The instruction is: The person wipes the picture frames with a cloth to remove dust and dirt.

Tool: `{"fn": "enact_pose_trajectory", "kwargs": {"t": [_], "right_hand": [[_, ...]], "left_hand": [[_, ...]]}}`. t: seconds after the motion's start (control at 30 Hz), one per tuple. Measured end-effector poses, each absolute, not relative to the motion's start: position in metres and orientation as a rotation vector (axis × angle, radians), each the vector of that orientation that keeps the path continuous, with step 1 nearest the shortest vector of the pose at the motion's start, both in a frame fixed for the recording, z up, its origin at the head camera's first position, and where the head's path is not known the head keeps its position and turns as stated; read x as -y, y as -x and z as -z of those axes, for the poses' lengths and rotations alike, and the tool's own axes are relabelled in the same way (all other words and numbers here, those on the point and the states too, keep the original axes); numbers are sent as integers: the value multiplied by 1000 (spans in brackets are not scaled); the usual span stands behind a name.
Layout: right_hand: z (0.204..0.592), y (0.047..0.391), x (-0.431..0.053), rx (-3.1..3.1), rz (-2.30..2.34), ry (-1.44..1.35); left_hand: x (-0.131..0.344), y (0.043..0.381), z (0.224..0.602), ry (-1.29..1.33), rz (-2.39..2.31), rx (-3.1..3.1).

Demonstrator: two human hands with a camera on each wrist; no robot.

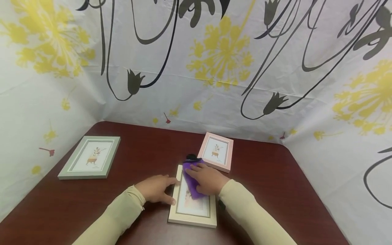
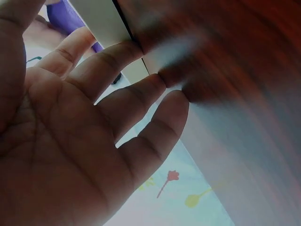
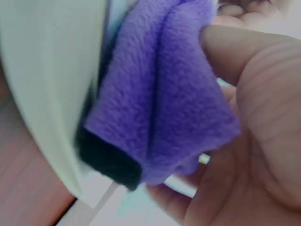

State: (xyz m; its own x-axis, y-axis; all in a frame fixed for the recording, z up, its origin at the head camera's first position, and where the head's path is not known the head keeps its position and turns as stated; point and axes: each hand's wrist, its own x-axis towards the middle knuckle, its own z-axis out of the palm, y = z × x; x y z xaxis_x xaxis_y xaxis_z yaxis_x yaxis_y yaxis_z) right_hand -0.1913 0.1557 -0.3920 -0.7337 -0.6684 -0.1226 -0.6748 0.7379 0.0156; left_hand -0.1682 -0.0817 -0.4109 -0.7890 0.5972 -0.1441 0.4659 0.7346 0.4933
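Note:
A cream picture frame lies flat on the table in front of me, with a plant print behind its pane. My right hand holds a fuzzy purple cloth against the upper part of the pane. In the right wrist view the thumb lies along one side of the cloth, whose dark-edged end hangs free; the other fingers are partly hidden behind it. My left hand rests at the frame's left side, fingers spread. Its fingertips reach the tabletop beside the frame in the left wrist view.
A pink picture frame lies just beyond the right hand. Farther off at the left is a green picture frame. The dark red-brown table is bordered by a white patterned sheet at the back and sides.

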Motion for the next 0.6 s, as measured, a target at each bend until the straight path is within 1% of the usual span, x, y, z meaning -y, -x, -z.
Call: {"fn": "enact_pose_trajectory", "kwargs": {"t": [0.1, 0.23, 0.37, 0.6], "right_hand": [[394, 199, -150, -2771, -56, 1157], [395, 203, -148, -2747, -62, 1156], [394, 199, -153, -2813, -87, 1085], [394, 187, -177, -2927, -139, 914]], "left_hand": [[82, 168, 410, -840, -639, -2634], [81, 168, 410, -843, -643, -2639], [79, 167, 410, -846, -657, -2657], [79, 167, 411, -848, -670, -2668]]}}
